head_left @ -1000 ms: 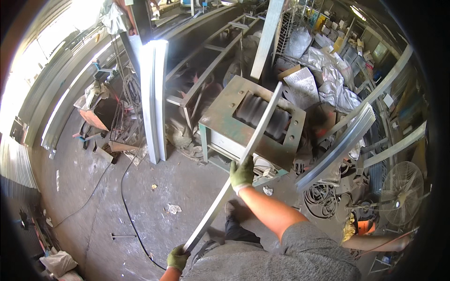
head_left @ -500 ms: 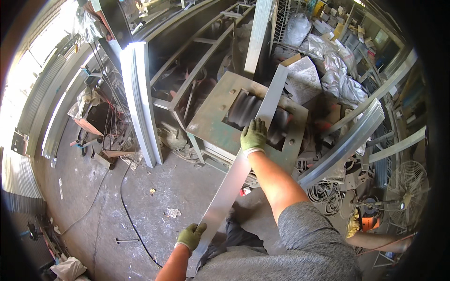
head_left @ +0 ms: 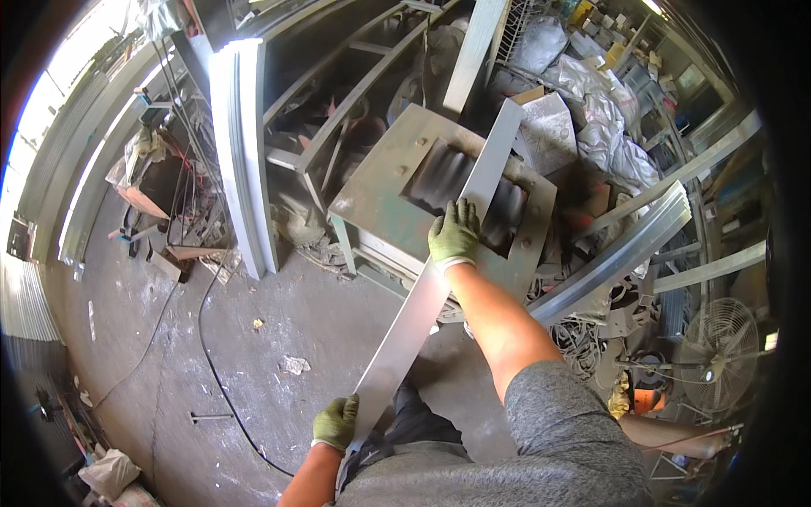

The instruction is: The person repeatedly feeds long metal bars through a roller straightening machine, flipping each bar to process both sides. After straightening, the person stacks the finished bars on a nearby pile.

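Observation:
A long flat metal strip (head_left: 405, 334) slants from near my body up across a machine with a greenish metal top plate (head_left: 372, 190). Grooved dark rollers (head_left: 439, 176) show through the opening in that plate, and the strip crosses above them. At the near end, my left hand (head_left: 336, 421), in a green glove with a pale cuff, is closed around the strip's left edge. My right hand (head_left: 454, 232), gloved alike, lies palm down on the strip by the plate's near edge, its fingers stretched out and thumb apart. The strip's underside is hidden.
A bundle of long pale metal profiles (head_left: 241, 160) stands left of the machine. More curved profiles (head_left: 617, 249) lie to the right, near a fan (head_left: 718, 355). A black cable (head_left: 215, 380) runs over the floor. Another person's arm (head_left: 676, 435) shows at lower right.
The view has shifted slightly, moving the floor and stacked profiles in the picture. Both hands keep their places on the strip, which still lies across the machine.

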